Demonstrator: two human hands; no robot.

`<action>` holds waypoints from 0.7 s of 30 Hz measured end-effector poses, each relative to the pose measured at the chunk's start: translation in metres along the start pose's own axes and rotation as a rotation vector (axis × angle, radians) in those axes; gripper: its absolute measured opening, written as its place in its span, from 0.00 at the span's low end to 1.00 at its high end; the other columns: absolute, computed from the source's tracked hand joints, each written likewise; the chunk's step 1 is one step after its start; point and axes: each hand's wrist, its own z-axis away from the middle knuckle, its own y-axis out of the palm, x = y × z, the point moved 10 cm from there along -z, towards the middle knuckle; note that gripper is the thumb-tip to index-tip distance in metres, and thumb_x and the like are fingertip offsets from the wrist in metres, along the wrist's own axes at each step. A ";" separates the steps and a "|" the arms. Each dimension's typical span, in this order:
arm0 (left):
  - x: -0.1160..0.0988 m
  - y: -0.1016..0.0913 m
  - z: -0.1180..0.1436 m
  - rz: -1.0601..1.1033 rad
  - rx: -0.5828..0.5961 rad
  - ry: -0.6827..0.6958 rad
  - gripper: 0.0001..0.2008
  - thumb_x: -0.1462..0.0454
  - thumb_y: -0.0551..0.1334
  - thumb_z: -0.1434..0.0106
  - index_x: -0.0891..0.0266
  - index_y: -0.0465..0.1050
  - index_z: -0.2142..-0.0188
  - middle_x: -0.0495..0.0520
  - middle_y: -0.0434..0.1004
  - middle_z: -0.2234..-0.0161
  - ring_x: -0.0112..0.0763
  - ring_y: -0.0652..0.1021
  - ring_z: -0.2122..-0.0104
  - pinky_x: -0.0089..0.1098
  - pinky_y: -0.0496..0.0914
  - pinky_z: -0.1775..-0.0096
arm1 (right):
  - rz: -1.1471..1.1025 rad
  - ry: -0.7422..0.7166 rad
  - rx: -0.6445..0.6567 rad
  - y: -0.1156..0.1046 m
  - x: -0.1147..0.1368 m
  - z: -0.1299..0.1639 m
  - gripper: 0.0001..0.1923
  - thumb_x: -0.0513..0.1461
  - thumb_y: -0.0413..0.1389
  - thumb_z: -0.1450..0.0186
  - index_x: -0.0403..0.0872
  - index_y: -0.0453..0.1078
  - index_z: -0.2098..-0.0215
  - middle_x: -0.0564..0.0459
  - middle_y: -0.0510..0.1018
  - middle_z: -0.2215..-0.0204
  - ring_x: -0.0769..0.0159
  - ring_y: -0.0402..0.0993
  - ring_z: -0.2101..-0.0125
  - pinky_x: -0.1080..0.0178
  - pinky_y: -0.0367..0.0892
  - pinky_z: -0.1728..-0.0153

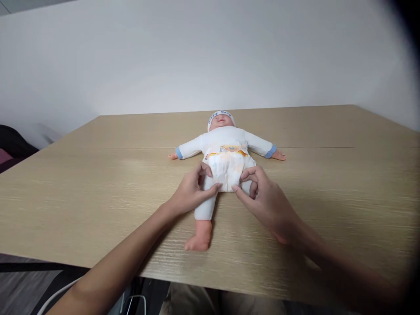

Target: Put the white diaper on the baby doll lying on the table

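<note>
A soft-bodied baby doll in white clothing (226, 142) lies face up, mid-table, on a pale wood-grain table (98, 192). The left hand (192, 192) and right hand (265, 199) pinch the lower edges of its white printed diaper (228, 168), fingers curled nearly closed.

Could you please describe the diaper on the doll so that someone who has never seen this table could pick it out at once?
On the wide wooden table a baby doll lies on its back, arms spread. Around its hips, just below the white long-sleeved top, sits the diaper, with the left hand and right hand pinching its lower edge. Its puffy white padding and orange printed waistband set it apart.
</note>
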 end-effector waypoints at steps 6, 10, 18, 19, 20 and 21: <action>0.012 0.001 -0.001 0.304 -0.034 -0.140 0.29 0.54 0.77 0.35 0.53 0.57 0.50 0.47 0.77 0.61 0.28 0.72 0.66 0.33 0.65 0.63 | -0.021 0.042 -0.062 -0.022 -0.004 -0.007 0.19 0.53 0.68 0.33 0.53 0.70 0.56 0.53 0.89 0.61 0.61 0.77 0.73 0.60 0.65 0.68; 0.023 0.006 0.003 0.470 -0.048 -0.260 0.34 0.54 0.80 0.38 0.51 0.55 0.49 0.46 0.81 0.60 0.27 0.74 0.69 0.32 0.65 0.66 | 0.007 0.045 -0.019 -0.028 -0.004 -0.009 0.16 0.54 0.69 0.33 0.53 0.77 0.59 0.54 0.90 0.63 0.59 0.80 0.71 0.59 0.66 0.67; 0.035 0.002 0.009 0.320 -0.041 -0.330 0.28 0.49 0.80 0.38 0.58 0.73 0.49 0.55 0.83 0.57 0.37 0.81 0.61 0.38 0.73 0.60 | 0.071 -0.043 0.030 -0.028 0.009 -0.009 0.15 0.53 0.64 0.27 0.54 0.86 0.62 0.52 0.90 0.65 0.57 0.82 0.69 0.57 0.67 0.67; 0.031 0.002 0.009 0.268 -0.016 -0.310 0.26 0.48 0.78 0.36 0.59 0.76 0.49 0.57 0.84 0.55 0.39 0.82 0.58 0.39 0.74 0.57 | 0.084 -0.062 0.025 -0.027 0.011 -0.009 0.15 0.53 0.64 0.27 0.54 0.86 0.62 0.51 0.90 0.64 0.56 0.82 0.68 0.57 0.67 0.67; 0.026 0.003 0.009 0.226 0.007 -0.289 0.24 0.47 0.76 0.34 0.59 0.78 0.49 0.59 0.85 0.53 0.42 0.82 0.56 0.41 0.75 0.55 | 0.092 -0.078 0.027 -0.025 0.012 -0.009 0.15 0.52 0.64 0.27 0.54 0.86 0.62 0.51 0.90 0.63 0.56 0.81 0.67 0.57 0.67 0.66; 0.022 0.004 0.009 0.196 0.030 -0.270 0.24 0.46 0.75 0.33 0.59 0.80 0.48 0.60 0.85 0.52 0.44 0.82 0.54 0.42 0.76 0.53 | 0.092 -0.089 0.033 -0.023 0.012 -0.009 0.14 0.52 0.64 0.27 0.53 0.86 0.62 0.51 0.90 0.63 0.55 0.81 0.65 0.57 0.67 0.65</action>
